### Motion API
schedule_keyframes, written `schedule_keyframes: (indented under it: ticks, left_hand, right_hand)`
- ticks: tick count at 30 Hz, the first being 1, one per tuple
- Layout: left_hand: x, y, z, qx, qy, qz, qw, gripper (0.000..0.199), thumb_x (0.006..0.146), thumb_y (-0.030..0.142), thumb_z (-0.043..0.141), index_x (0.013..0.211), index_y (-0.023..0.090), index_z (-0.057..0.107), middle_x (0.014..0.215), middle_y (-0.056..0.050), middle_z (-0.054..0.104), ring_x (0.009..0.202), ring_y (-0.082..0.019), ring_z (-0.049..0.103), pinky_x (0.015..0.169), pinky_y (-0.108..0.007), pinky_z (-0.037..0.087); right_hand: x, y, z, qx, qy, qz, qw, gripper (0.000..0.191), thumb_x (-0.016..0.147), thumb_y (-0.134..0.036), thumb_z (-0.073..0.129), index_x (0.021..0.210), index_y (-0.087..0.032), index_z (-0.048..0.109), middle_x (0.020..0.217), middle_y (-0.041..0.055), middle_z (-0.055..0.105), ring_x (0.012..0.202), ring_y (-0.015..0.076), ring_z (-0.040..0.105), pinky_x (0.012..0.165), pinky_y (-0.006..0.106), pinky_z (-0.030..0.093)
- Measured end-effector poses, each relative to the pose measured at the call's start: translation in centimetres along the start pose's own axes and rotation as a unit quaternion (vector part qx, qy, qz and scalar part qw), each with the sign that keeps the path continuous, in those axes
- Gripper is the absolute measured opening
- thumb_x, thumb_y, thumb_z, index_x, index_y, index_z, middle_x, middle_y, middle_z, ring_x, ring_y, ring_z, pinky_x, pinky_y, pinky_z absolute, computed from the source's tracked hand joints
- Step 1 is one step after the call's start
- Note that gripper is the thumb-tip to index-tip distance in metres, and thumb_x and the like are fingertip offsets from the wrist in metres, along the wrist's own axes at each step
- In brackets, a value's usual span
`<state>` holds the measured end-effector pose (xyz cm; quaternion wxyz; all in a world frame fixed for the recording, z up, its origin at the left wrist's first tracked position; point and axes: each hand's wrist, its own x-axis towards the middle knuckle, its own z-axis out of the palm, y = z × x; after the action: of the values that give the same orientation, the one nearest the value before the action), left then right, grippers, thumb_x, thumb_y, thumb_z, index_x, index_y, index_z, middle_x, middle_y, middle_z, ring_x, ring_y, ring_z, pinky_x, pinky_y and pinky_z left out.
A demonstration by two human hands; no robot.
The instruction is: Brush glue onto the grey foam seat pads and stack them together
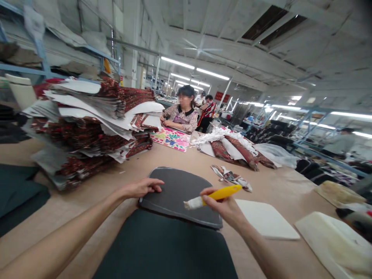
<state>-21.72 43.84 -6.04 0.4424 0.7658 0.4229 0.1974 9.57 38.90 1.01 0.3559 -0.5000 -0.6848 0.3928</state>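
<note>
My right hand (221, 203) is closed round the yellow handle of a brush (223, 192). The whitish, crusted bristle end points left, over a dark grey rounded panel (177, 190) with pale smears along its edges. At the panel's left side is my left hand (147, 186), index finger stretched out over the surface and the other fingers loosely bent, holding nothing. Whether its fingertips press on the panel I cannot tell. Dark green fabric (168, 248) lies at the near side, right up against the panel's front edge.
Stacked red patterned and white pieces (95, 124) rise at the left. A crumpled cloth scrap (231, 177), a white pad (267, 219) and a foam block (334, 244) lie to the right. Across the table, a person (186, 110) works near flowered fabric (171, 138).
</note>
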Motion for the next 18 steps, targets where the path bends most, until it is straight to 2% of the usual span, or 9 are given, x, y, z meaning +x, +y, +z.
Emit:
schedule_keyframes:
  ticks: [3,5,7,9,11,13,16,18]
  left_hand:
    - [0.1,-0.4,0.1,-0.010,0.001,0.009,1.000,0.049,0.075,0.011,0.041,0.124,0.016,0.043,0.108,-0.007,0.062,0.101,-0.017,0.054,0.091,-0.029,0.040]
    - [0.1,-0.2,0.1,-0.015,-0.006,0.025,1.000,0.046,0.075,0.014,0.044,0.122,0.016,0.047,0.107,-0.006,0.062,0.100,-0.018,0.054,0.088,-0.029,0.041]
    - [0.1,0.3,0.1,-0.018,-0.012,0.046,0.999,0.041,0.076,0.016,0.047,0.116,0.017,0.052,0.106,-0.004,0.063,0.100,-0.020,0.054,0.088,-0.028,0.040]
    - [0.0,0.7,0.0,-0.018,-0.014,0.062,0.998,0.036,0.075,0.017,0.048,0.110,0.017,0.056,0.107,-0.003,0.062,0.101,-0.020,0.053,0.088,-0.027,0.040]
    - [0.0,0.6,0.0,-0.015,-0.012,0.063,0.998,0.035,0.076,0.016,0.047,0.109,0.017,0.057,0.106,-0.003,0.063,0.100,-0.020,0.053,0.087,-0.027,0.041]
    - [-0.1,0.2,0.1,-0.011,-0.008,0.050,0.999,0.040,0.076,0.014,0.044,0.115,0.016,0.053,0.106,-0.005,0.063,0.099,-0.019,0.055,0.087,-0.028,0.042]
    - [-0.1,-0.3,0.3,0.000,0.004,0.029,1.000,0.047,0.077,0.009,0.039,0.123,0.014,0.045,0.106,-0.007,0.063,0.099,-0.017,0.056,0.089,-0.030,0.042]
    - [-0.3,-0.2,0.4,0.011,0.010,0.025,1.000,0.049,0.076,0.007,0.038,0.123,0.015,0.046,0.107,-0.007,0.063,0.100,-0.017,0.055,0.091,-0.030,0.041]
  right_hand:
    - [2.2,-1.7,6.6,0.072,-0.085,-0.036,0.993,0.018,0.069,-0.033,0.059,0.074,-0.016,0.062,0.062,-0.0017,0.054,0.053,0.0092,0.043,0.051,0.021,0.035]
    - [3.6,-2.2,9.9,0.096,-0.113,-0.057,0.987,0.017,0.068,-0.032,0.058,0.073,-0.016,0.062,0.063,-0.0013,0.054,0.055,0.0095,0.045,0.054,0.022,0.037]
    - [4.6,-2.4,12.1,0.100,-0.132,-0.069,0.984,0.017,0.067,-0.031,0.058,0.073,-0.016,0.061,0.065,-0.0005,0.056,0.059,0.0105,0.047,0.057,0.022,0.039]
    - [5.3,-2.4,13.1,0.096,-0.152,-0.075,0.981,0.017,0.066,-0.031,0.058,0.074,-0.016,0.061,0.068,0.0000,0.058,0.060,0.0111,0.049,0.058,0.023,0.039]
    - [5.5,-2.2,12.9,0.082,-0.166,-0.073,0.980,0.015,0.066,-0.029,0.058,0.073,-0.016,0.061,0.065,-0.0012,0.057,0.058,0.0105,0.048,0.057,0.022,0.039]
    - [5.0,-1.9,11.5,0.059,-0.165,-0.064,0.982,0.010,0.065,-0.025,0.057,0.069,-0.016,0.060,0.059,-0.0029,0.054,0.054,0.0095,0.045,0.054,0.021,0.037]
    - [3.8,-1.4,7.6,0.019,-0.124,-0.044,0.991,0.007,0.065,-0.023,0.056,0.062,-0.017,0.058,0.056,-0.0031,0.050,0.054,0.0098,0.042,0.051,0.021,0.034]
    - [3.2,-1.2,4.7,-0.005,-0.054,-0.036,0.998,0.011,0.067,-0.027,0.057,0.064,-0.017,0.059,0.058,-0.0020,0.051,0.055,0.0108,0.043,0.050,0.022,0.033]
